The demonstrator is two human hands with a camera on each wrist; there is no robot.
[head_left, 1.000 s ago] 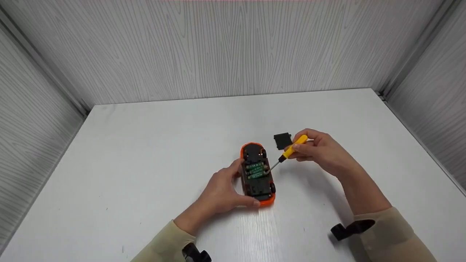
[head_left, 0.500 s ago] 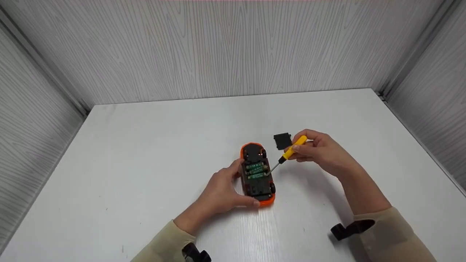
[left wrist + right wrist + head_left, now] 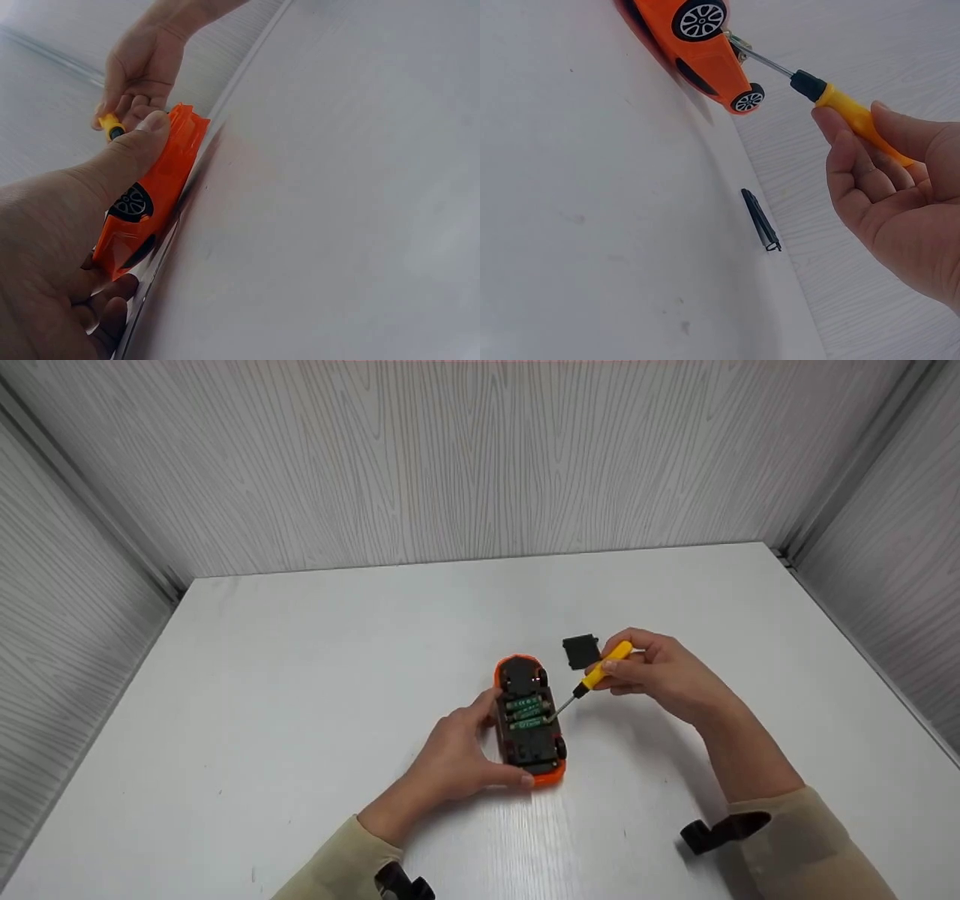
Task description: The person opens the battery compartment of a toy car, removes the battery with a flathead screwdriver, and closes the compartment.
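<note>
An orange toy car lies upside down on the white table, its black underside up. Several green batteries sit in its uncovered battery bay. My left hand holds the car from the left, thumb at the near end and fingers along the far left side. In the left wrist view that thumb lies over the orange body. My right hand pinches a screwdriver by its yellow handle. The metal shaft slants down to the left, its tip at the right ends of the batteries.
A black battery cover lies on the table just beyond the screwdriver handle, close to my right fingers. Pale wood-grain panels rise behind the table and at both sides. Each sleeve carries a black wrist mount.
The screwdriver tip shifts very slightly at the battery ends, and the batteries' printed faces look a little turned. Both hands and the car stay almost in place.
</note>
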